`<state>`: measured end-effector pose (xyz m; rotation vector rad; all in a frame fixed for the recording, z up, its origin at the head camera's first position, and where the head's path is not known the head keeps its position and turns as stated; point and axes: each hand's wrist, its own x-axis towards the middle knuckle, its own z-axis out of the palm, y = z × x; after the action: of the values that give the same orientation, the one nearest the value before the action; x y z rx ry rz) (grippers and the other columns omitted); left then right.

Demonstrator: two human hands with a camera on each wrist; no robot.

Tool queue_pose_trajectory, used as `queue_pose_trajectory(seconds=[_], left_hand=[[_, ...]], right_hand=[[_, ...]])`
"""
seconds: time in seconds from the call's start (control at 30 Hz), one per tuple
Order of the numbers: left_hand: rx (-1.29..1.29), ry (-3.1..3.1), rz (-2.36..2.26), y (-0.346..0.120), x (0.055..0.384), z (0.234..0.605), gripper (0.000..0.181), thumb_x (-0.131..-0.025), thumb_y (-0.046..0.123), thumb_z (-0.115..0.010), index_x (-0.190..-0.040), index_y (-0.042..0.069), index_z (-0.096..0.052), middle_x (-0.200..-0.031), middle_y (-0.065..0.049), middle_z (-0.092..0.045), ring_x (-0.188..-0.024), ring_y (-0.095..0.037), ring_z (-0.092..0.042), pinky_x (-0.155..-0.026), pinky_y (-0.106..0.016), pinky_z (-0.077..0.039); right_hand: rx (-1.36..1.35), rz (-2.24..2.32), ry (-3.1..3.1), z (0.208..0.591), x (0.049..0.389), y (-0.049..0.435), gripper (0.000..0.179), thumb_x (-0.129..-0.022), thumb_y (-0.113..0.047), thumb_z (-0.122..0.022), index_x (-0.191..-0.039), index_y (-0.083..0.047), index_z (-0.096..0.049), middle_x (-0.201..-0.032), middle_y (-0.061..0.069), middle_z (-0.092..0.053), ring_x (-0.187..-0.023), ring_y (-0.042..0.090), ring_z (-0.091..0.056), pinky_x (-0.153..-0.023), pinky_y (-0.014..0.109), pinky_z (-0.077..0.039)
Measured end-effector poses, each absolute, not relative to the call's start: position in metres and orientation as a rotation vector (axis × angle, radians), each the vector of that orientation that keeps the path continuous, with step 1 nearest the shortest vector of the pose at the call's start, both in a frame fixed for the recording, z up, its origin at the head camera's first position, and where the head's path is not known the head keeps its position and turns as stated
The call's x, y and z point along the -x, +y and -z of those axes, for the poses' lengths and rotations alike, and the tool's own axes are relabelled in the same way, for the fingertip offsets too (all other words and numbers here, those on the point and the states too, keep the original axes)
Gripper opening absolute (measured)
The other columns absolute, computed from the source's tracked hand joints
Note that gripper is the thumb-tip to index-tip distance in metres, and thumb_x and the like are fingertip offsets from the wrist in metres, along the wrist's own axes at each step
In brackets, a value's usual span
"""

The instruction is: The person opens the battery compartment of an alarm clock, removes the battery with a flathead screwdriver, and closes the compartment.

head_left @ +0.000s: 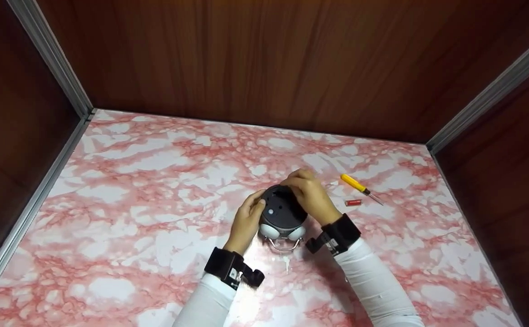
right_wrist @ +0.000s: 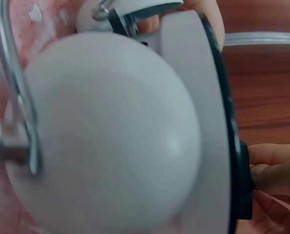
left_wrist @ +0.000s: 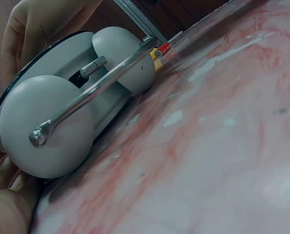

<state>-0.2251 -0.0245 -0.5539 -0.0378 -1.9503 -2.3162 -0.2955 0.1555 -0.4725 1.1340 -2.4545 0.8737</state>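
The round black-and-white two-bell clock [head_left: 286, 218] lies back up on the pink-and-white swirly surface [head_left: 155, 236]. My left fingers [head_left: 249, 209] hold its side; my right fingers [head_left: 305, 185] pinch a black block [right_wrist: 244, 190] on its back.

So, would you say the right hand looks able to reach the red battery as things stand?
Probably yes: the red battery lies nearby with nothing visible blocking the right hand, though it would likely need to leave the clock.

Place type: enclosed work booth; wider building not identifiable.
Walls: dark wood-grain panels [head_left: 246, 63] on three sides.
Corners: grey metal framing profiles [head_left: 54, 56].
Work surface: red-and-white marble-patterned top [head_left: 123, 236].
Recording equipment: black wrist-worn camera units [head_left: 222, 263], one per arm.
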Motion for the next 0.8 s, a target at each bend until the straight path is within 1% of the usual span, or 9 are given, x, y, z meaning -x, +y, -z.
queue_pose_trajectory(seconds=[0.2,0.37,0.5,0.67,0.8], left_hand=[[0.032,-1.935,2.344,-0.025,0.225,0.555,0.038,-0.105,0.016,-0.053,-0.142,0.004,-0.056,-0.137,-0.015,-0.062,-0.127,-0.023,-0.057,-0.111,-0.036,-0.044],[0.027,-1.930,2.358,-0.024,0.226,0.556,0.039,-0.106,0.017,-0.054,-0.142,0.005,-0.056,-0.137,-0.014,-0.062,-0.125,-0.024,-0.058,-0.110,-0.037,-0.045],[0.010,-1.953,2.342,-0.024,0.226,0.555,0.040,-0.106,0.016,-0.052,-0.144,0.003,-0.054,-0.136,-0.016,-0.062,-0.124,-0.026,-0.059,-0.108,-0.039,-0.046],[0.003,-1.951,2.367,-0.025,0.227,0.553,0.039,-0.106,0.010,-0.049,-0.143,-0.002,-0.053,-0.135,-0.020,-0.061,-0.124,-0.029,-0.059,-0.107,-0.040,-0.047],[0.008,-1.930,2.382,-0.025,0.227,0.552,0.039,-0.106,0.011,-0.050,-0.143,-0.001,-0.054,-0.136,-0.019,-0.061,-0.125,-0.028,-0.058,-0.107,-0.039,-0.047]], right_hand=[[-1.135,-0.890,-2.489,0.476,0.294,0.149,0.019,-0.095,0.010,-0.062,-0.101,0.000,-0.077,-0.099,0.013,-0.067,-0.096,0.030,-0.062,-0.085,0.041,-0.057],[-1.142,-0.901,-2.493,0.479,0.293,0.147,0.018,-0.096,0.009,-0.062,-0.102,0.001,-0.077,-0.102,0.014,-0.067,-0.099,0.031,-0.061,-0.086,0.040,-0.057],[-1.150,-0.908,-2.493,0.481,0.293,0.147,0.019,-0.096,0.009,-0.062,-0.102,0.000,-0.077,-0.103,0.014,-0.066,-0.100,0.031,-0.061,-0.087,0.041,-0.056],[-1.158,-0.915,-2.498,0.484,0.293,0.146,0.019,-0.095,0.009,-0.062,-0.101,0.000,-0.077,-0.101,0.013,-0.067,-0.099,0.031,-0.062,-0.087,0.041,-0.056],[-1.141,-0.924,-2.525,0.485,0.294,0.146,0.019,-0.096,0.009,-0.062,-0.100,0.000,-0.078,-0.099,0.013,-0.067,-0.098,0.031,-0.062,-0.087,0.042,-0.056]])
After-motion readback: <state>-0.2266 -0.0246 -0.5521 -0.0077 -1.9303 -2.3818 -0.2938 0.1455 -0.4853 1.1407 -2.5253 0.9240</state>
